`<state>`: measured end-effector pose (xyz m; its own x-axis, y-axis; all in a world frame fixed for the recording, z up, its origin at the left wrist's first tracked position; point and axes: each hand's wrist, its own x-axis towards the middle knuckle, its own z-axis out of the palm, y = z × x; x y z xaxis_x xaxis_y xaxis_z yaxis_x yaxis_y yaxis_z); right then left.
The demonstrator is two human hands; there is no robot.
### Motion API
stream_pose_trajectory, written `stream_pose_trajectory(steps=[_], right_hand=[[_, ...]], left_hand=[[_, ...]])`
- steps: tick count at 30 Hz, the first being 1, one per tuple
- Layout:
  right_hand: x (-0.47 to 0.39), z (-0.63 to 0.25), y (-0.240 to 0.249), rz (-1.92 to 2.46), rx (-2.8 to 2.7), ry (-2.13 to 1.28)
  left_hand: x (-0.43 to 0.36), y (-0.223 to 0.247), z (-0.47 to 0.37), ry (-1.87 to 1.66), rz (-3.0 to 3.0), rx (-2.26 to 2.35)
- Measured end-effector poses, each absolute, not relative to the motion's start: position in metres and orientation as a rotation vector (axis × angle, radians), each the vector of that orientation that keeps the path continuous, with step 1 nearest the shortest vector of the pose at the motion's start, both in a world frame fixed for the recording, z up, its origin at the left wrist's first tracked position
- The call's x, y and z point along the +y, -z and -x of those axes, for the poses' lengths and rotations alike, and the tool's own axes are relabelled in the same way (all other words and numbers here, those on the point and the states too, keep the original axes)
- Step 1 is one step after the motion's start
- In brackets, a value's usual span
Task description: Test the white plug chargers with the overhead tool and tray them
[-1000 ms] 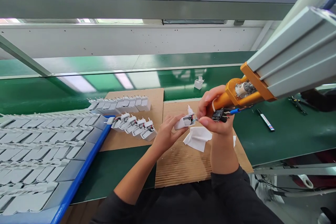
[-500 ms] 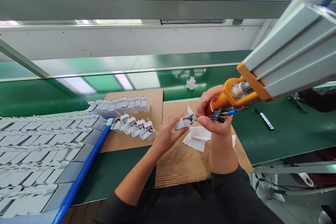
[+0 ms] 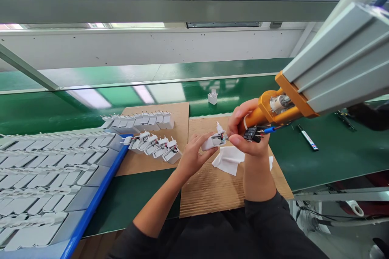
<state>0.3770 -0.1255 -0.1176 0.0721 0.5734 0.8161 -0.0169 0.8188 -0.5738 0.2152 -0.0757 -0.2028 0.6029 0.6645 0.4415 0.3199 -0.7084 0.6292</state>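
My left hand pinches a small white charger housing, open, with wires and parts showing inside and a white end piece standing up from it. My right hand wraps round the orange grip of a hand tool, whose tip is hidden behind the fingers, close to the housing's right end. A black part with metal prongs and a blue sleeve sits at my right palm. Below the hands, a white cloth or paper lies on corrugated cardboard.
On the left, a blue-edged tray holds rows of white housings. Several open housings and a closed row stand on another cardboard sheet. A lone white housing is on the green belt. A marker lies right.
The lone white housing on the green belt has shifted a little to the left. Both hands, the charger housing and the orange tool stay almost where they were.
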Motion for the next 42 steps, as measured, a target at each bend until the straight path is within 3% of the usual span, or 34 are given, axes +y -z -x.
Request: stream_pose_trajectory(steps=[8,18,28,42], right_hand=[[-0.124,-0.379,0.118,0.42,-1.464,-0.491],[-0.127,-0.37,0.116,0.378,-1.431,-0.521],[-0.131,-0.369,0.117,0.41,-1.438,-0.532],[-0.132,-0.369,0.117,0.432,-1.425,-0.513]], left_hand=[[-0.078,0.213,-0.215,-0.931,-2.195,0.854],[-0.091,0.245,-0.248,-0.945,-1.396,0.55],[-0.097,0.245,-0.276,-1.093,-1.29,0.445],[-0.1,0.241,-0.275,-1.044,-1.177,0.361]])
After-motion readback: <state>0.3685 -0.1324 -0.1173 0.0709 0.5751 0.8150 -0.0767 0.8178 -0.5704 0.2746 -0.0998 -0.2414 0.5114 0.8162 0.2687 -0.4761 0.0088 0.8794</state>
